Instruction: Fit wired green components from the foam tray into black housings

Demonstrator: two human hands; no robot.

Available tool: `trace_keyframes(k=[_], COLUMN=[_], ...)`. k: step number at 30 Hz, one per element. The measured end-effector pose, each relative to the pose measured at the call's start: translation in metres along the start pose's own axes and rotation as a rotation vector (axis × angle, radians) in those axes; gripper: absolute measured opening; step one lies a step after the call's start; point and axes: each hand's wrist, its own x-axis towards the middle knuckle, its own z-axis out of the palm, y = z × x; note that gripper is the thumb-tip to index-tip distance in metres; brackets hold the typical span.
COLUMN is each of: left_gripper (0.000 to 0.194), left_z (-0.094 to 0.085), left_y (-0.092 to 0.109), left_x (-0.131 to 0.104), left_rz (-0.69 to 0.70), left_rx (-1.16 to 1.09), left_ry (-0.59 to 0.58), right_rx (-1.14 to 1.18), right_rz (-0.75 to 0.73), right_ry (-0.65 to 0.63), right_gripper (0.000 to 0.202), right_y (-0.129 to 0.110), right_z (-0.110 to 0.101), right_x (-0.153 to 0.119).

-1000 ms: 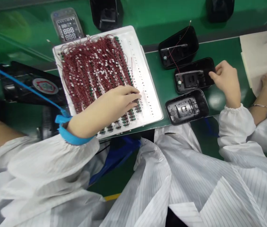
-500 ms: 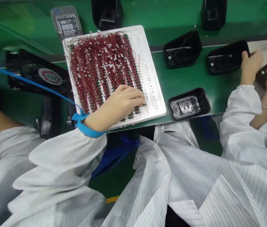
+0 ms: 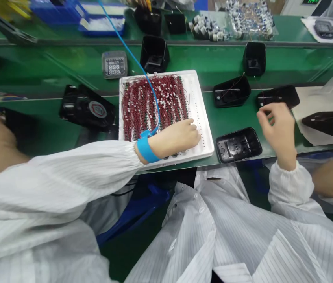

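- My fingers, left hand (image 3: 184,135): bunched over the white tray (image 3: 206,146); I cannot tell if pinching.
- My right hand (image 3: 281,127): curled near the black housing (image 3: 288,94); pinch unclear.
- Red-wired parts (image 3: 166,94), in tray: probably light, limp, fragile; grip green ends.

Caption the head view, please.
Left hand, blue strap at wrist, over a white tray of red wires; right hand near black housings.

On the grey display unit (image 3: 114,65), we read "888" in two rows, with smaller characters above too small to tell. A round sticker (image 3: 97,109) on a black casing (image 3: 85,107) shows us a red emblem; any lettering is too blurred. Green lit characters (image 3: 310,1) at top right are cut off.
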Motion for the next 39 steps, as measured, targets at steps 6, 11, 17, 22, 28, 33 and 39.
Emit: trace_keyframes(k=[6,11,17,22,28,33,39], left_gripper=[0.026,0.034,0.032,0.021,0.016,0.042,0.096], left_z=[-0.008,-0.048,-0.049,-0.031,-0.018,0.031,0.139], left_y=[-0.01,0.011,0.07,0.087,0.005,-0.167,-0.299], left_x=[-0.014,-0.027,-0.025,-0.023,-0.03,-0.038,-0.04], left_rz=[-0.087,-0.14,-0.249,-0.266,-0.279,-0.931,-0.85], left_rx=[0.021,0.039,0.01,-0.005,-0.175,-0.321,-0.232], left_ry=[0.098,0.37,0.609,0.732,0.665,0.291,-0.026], right_rx=[0.324,0.534,0.723,0.975,1.14,1.094,0.975], right_rz=[-0.094,-0.094,-0.037,0.259,0.471,0.558,0.655], right_ry=[-0.341,-0.355,-0.431,-0.67,-0.719,-0.486,-0.347], right_gripper=[0.022,0.034,0.019,0.016,0.026,0.024,0.016], right_y=[-0.061,-0.096,-0.103,-0.096,-0.081,-0.047,-0.035], right_z=[0.01,0.025,0.023,0.02,0.026,0.022,0.028], right_x=[-0.043,-0.052,-0.062,-0.067,-0.064,-0.066,-0.071])
